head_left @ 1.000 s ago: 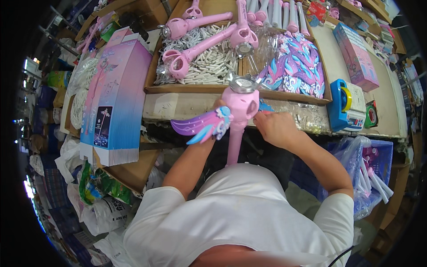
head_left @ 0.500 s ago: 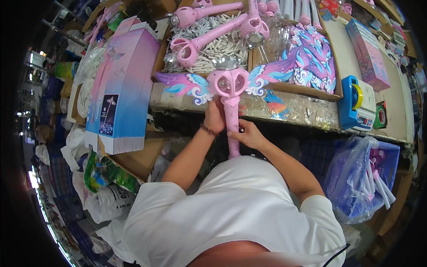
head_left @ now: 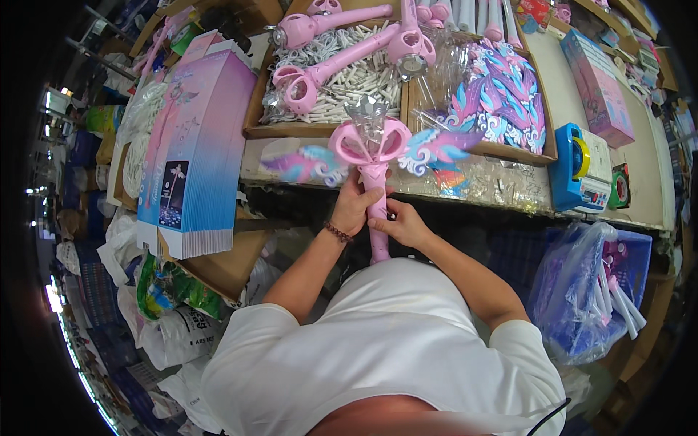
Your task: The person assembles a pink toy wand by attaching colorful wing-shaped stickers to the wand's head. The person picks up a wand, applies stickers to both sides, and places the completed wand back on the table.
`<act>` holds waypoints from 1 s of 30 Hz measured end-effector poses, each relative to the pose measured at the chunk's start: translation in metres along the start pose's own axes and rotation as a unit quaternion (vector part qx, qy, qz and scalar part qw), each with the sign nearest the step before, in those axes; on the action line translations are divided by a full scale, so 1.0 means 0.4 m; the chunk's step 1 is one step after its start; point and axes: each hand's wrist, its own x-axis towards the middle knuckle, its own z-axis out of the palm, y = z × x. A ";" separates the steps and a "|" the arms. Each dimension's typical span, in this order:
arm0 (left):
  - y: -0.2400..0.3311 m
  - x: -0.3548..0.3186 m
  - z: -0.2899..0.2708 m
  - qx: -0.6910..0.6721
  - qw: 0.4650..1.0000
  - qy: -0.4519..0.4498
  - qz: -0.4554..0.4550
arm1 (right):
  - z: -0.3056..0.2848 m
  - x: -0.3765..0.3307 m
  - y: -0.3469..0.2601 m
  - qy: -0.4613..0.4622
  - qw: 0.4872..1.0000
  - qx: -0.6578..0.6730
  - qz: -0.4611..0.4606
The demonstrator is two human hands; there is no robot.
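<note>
Assembly of a winged toy wand, seen from above. The pink winged wand (head_left: 374,176) occupies the centre of the frame, head toward the top, lower end close to the white shirt (head_left: 407,327). The left grip (head_left: 353,208) is wrapped around the handle just below the head; the right grip (head_left: 408,224) clasps the same handle lower down. A beaded bracelet (head_left: 338,232) encircles the left wrist. Purple-and-blue wings, blurred, project from both sides of the head. Top centre: on the surface (head_left: 649,171), a compartmented cardboard tray (head_left: 294,131) contains short white sticks (head_left: 374,91), with pink wand bodies (head_left: 338,61) lying across them, and, to the right, loose wing pieces (head_left: 502,102). Left: stacked printed cartons (head_left: 207,145). Right: a blue-and-white tape dispenser (head_left: 598,171), a tape roll (head_left: 619,187) beside it, and an upright printed box (head_left: 596,91). Lower right: a blue crate (head_left: 634,265) with a clear plastic bag (head_left: 567,298).
</note>
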 end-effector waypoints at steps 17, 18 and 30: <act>-0.030 0.157 -0.106 -0.386 0.891 -0.222 -0.089 | 0.007 0.000 -0.034 -0.029 0.998 -0.049 -0.005; -0.026 0.170 -0.102 -0.407 0.882 -0.226 -0.075 | 0.007 0.001 -0.036 -0.031 0.998 -0.062 -0.009; -0.036 0.030 -0.047 -0.060 0.995 -0.072 -0.031 | -0.003 -0.004 0.005 0.055 0.993 -0.102 -0.008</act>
